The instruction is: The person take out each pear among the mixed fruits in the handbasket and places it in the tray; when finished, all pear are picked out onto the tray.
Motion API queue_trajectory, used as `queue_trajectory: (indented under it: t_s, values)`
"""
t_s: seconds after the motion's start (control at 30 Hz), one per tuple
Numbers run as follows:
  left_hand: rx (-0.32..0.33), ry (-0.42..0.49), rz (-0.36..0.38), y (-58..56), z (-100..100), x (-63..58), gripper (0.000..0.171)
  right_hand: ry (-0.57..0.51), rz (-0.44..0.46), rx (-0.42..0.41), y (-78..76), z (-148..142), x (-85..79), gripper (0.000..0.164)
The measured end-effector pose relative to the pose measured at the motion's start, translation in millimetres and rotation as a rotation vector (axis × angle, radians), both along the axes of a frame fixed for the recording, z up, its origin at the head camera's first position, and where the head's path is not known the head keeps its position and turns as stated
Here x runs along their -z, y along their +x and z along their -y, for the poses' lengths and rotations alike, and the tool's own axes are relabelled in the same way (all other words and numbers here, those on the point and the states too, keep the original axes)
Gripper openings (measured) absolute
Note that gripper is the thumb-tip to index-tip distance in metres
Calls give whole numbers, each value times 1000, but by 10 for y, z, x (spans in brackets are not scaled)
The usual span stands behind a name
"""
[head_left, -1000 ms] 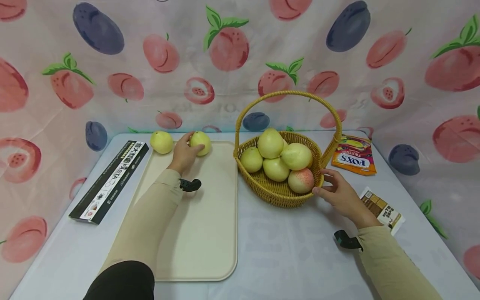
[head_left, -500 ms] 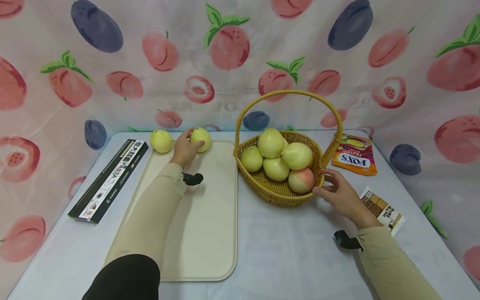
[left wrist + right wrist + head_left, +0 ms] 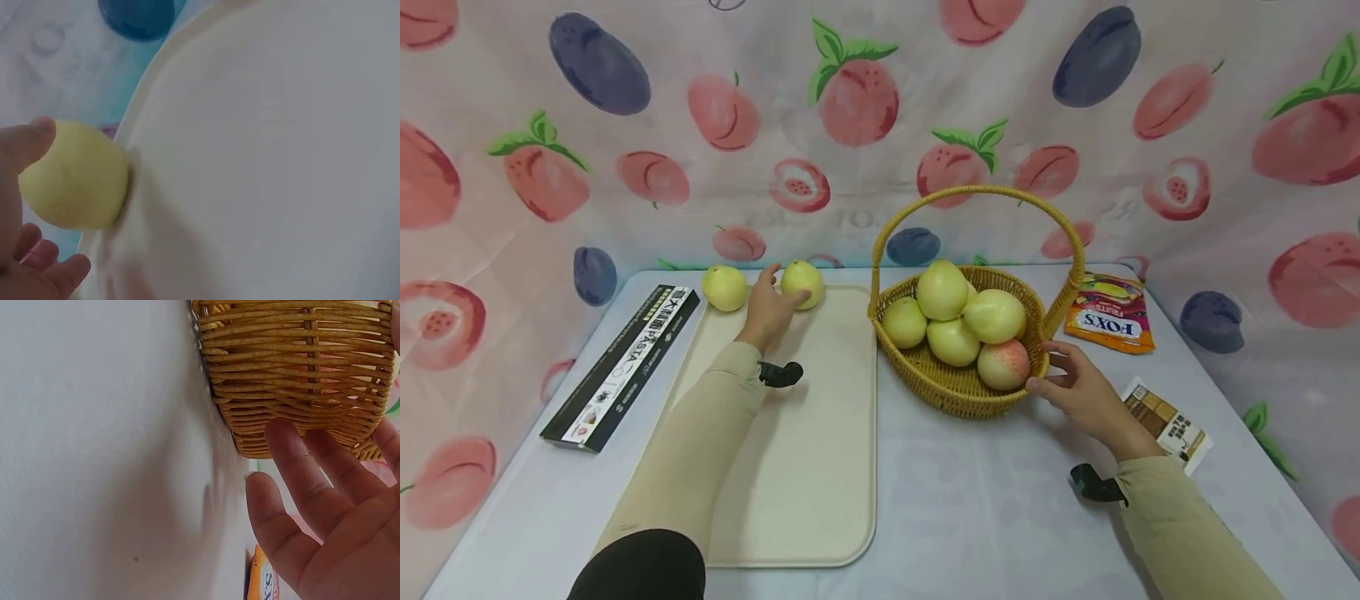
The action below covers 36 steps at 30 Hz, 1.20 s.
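My left hand (image 3: 769, 310) is beside a yellow-green pear (image 3: 802, 285) at the far edge of the cream tray (image 3: 805, 433). Its fingers are spread, and in the left wrist view the thumb overlaps the pear (image 3: 78, 178) while the other fingers stand apart from it. A second pear (image 3: 725, 288) sits at the tray's far left corner. My right hand (image 3: 1086, 396) touches the right side of the wicker basket (image 3: 958, 404), thumb and index finger at its rim; other fingers lie fairly straight along the weave (image 3: 294, 369). Several pears (image 3: 953, 342) and a peach (image 3: 1003, 364) fill the basket.
A black pasta box (image 3: 621, 367) lies along the tray's left side. Right of the basket are an orange-red FOX'S bag (image 3: 1110, 312) and a brown-white packet (image 3: 1167, 423), partly behind my right wrist. The basket's tall handle (image 3: 977, 190) arches above the fruit.
The left fingers have come away from the pear and spread, leaving it at the tray's far edge. My right hand stays at the basket's rim.
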<state>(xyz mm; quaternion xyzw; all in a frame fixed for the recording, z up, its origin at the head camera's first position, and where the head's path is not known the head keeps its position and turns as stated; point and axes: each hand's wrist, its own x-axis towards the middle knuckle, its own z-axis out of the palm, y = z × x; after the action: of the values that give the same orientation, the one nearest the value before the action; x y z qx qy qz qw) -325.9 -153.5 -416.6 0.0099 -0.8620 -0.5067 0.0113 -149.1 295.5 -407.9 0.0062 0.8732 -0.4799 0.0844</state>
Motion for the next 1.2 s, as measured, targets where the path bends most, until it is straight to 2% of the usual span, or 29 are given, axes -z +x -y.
queue_trajectory:
  t_s: [0.23,0.4,0.63,0.97,1.2]
  values:
    - [35,-12,-64,197,3,-107,81,11,-13,2,10,8,0,80]
    - [95,-16,-96,346,-44,-227,78,6,-12,3,8,7,9,80]
    - [179,-7,-115,575,-145,-333,76,5,-25,-4,1,2,26,80]
    - [332,4,-186,907,-395,-394,72,8,-19,2,-5,9,21,81]
    - [431,7,-224,1042,-667,-430,73,9,-9,7,-3,7,26,82]
